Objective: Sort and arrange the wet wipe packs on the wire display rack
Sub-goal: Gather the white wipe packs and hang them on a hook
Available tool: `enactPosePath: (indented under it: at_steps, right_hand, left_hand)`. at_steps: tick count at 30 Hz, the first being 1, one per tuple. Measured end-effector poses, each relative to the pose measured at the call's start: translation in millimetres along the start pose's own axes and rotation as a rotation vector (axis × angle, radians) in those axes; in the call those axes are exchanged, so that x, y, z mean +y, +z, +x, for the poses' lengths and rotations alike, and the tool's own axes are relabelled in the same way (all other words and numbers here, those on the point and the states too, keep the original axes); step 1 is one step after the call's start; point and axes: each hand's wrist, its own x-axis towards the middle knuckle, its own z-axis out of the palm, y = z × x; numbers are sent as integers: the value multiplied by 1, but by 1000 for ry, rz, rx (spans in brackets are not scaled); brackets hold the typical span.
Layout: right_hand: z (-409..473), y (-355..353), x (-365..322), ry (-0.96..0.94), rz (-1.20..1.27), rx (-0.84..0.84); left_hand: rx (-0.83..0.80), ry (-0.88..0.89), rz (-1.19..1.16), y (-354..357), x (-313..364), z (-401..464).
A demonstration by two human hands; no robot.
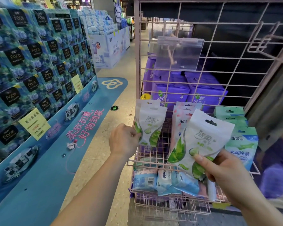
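While the left hand (123,141) steadied a hanging green wipe pack (149,123) at centre frame, right-hand fingers (201,159) clamped a matching pack (201,142) lower right, apparently for grouping on the wire rack (219,66).

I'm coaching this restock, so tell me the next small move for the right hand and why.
Probably carry the green-leaf pack in the right hand leftward to join the matching pack the left hand holds at the pink wire rack. Both show the same green design, while pink-printed packs stand between them, so grouping likes together seems the aim.
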Motion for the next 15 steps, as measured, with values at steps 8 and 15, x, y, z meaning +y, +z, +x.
enactPosePath:
  at_steps: [8, 15]
  right_hand:
    - [24, 30, -2, -79, -320, -76]
    - [55, 72, 5, -63, -654, -155]
  left_hand:
    - [-6, -43, 57, 0, 3, 0]
    - [-72, -148, -326, -11, -3, -10]
